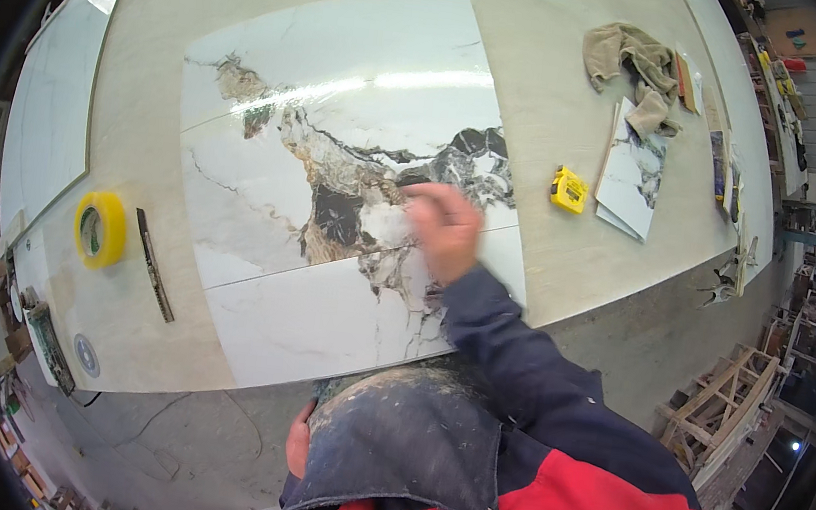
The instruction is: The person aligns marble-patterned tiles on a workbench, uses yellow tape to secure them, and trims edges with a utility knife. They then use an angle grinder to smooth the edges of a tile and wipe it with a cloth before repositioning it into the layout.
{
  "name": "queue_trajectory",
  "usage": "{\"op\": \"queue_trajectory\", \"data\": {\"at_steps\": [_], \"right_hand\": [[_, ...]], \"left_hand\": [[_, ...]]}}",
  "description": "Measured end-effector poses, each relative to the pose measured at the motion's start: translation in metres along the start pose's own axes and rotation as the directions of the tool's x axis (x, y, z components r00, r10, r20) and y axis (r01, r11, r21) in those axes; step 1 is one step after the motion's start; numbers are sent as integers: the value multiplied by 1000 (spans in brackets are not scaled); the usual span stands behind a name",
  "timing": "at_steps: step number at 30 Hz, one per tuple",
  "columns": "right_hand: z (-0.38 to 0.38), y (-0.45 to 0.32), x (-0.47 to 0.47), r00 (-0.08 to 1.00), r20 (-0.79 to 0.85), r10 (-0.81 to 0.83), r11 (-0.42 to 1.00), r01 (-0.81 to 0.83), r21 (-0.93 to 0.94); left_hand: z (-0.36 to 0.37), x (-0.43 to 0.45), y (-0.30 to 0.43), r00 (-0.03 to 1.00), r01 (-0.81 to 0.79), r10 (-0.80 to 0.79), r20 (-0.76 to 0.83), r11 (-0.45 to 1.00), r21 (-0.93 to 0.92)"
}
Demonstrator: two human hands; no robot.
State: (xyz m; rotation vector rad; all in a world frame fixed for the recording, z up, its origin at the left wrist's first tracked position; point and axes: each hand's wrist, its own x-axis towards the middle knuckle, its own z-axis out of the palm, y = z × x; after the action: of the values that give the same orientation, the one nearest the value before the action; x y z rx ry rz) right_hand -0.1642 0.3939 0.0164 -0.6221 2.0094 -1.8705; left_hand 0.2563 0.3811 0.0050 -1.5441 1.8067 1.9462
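Marble-patterned slab pieces (255,336) lie edge to edge before me, with thin seams between them and brown and black veining. My right hand (448,233) is over the veined middle of the pieces, its fingers bent and blurred. Whether it touches the surface or holds something small cannot be made out. Low at my side, my left hand (299,439) shows only in part beside the dark, dusty apron (402,443), which hides its fingers. To the right of the slab pieces sits a yellow tape measure (568,190).
On the worktable (143,127) lie a roll of yellow tape (100,230), a narrow dark strip (154,264) and a grey disc (86,355) at left. Tile offcuts (632,178) and a tan cloth (630,57) lie right. A wooden frame (723,404) stands on the floor.
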Motion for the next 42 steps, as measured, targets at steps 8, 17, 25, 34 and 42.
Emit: {"op": "queue_trajectory", "data": {"at_steps": [8, 17, 25, 34, 42], "right_hand": [[-115, -55, -27, 947, -252, 200, 979, -180, 100], [-138, -53, -170, 493, 582, 646, 352, -870, 346], [-199, -81, -152, 766, 142, 627, 773, -590, -232], [-133, -9, -47, 974, -116, 197, 669, -220, -710], [-133, 1, -50, 966, -161, 201, 726, -257, -638]], "left_hand": [[21, 40, -82, 964, 202, -262, 41, 625, -754], [-21, 48, -111, 962, 253, -227, 149, 950, -182], [-84, 46, 123, 998, -63, 63, -3, 995, 81], [-85, 162, 145, 719, -190, 504, -478, 804, 563], [-82, 167, 133, 772, -252, 410, -486, 899, 358]]}}
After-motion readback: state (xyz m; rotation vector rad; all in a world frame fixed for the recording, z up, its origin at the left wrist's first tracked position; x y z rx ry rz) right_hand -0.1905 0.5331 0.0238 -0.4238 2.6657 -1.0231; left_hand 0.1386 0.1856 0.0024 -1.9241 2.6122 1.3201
